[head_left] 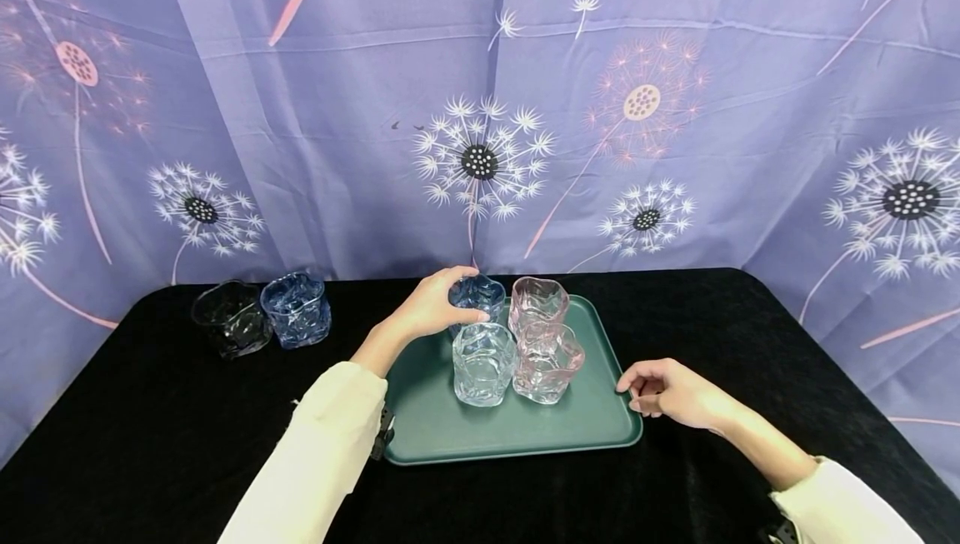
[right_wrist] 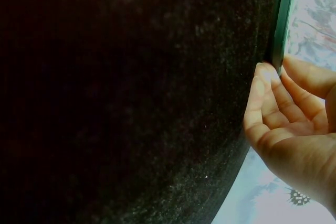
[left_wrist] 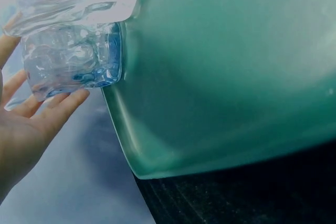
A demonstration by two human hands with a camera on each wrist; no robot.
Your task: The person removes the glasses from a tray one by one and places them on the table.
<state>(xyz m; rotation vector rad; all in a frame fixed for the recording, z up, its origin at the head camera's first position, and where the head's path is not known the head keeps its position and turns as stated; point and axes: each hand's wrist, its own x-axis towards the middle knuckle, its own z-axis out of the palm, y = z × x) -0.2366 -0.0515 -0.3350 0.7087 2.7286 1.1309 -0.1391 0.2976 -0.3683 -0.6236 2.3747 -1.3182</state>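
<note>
Head view: left hand (head_left: 435, 304) grips blue, wavy-walled glass tumbler (head_left: 483, 294); right hand (head_left: 672, 394) pinches green rectangular tray (head_left: 502, 431). Apparent step: tumbler placement; next move likely requires release.

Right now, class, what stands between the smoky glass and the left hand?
A blue glass, beside the smoky glass; then bare black tabletop up to the left hand, in the head view.

At the left edge, the left grip (left_wrist: 26, 129) spreads its fingers (left_wrist: 62, 109) along the side of a blue glass (left_wrist: 73, 56), whose deeper-tinted base faces a green tray (left_wrist: 220, 77). A clear glass (left_wrist: 73, 1) overlaps it from above, cut off by the top edge. Black tabletop (left_wrist: 231, 198) shows lower right, bluish cloth (left_wrist: 94, 182) lower left.
</note>
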